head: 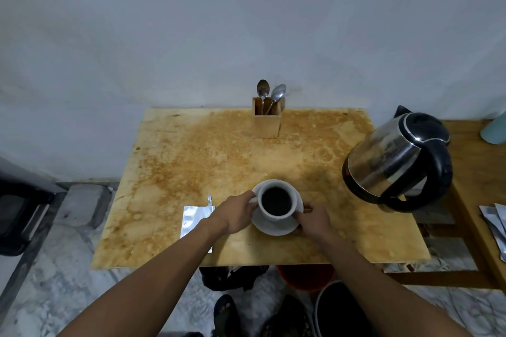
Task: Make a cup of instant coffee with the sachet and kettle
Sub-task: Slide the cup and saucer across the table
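Note:
A white cup [276,215] full of dark coffee stands on a white saucer [282,228] near the front middle of the stained wooden table [191,161]. My left hand [236,213] grips the cup's handle on its left side. My right hand [313,220] holds the saucer's right rim. A silver sachet [193,220] lies flat just left of my left wrist, partly hidden by my forearm. The steel kettle [394,161] with a black handle and lid stands on the table's right edge.
A wooden holder [266,120] with two spoons [269,91] stands at the back middle against the wall. A lower wooden table [482,172] with silver packets [495,224] sits to the right. Buckets and a bag lie on the floor under the front edge.

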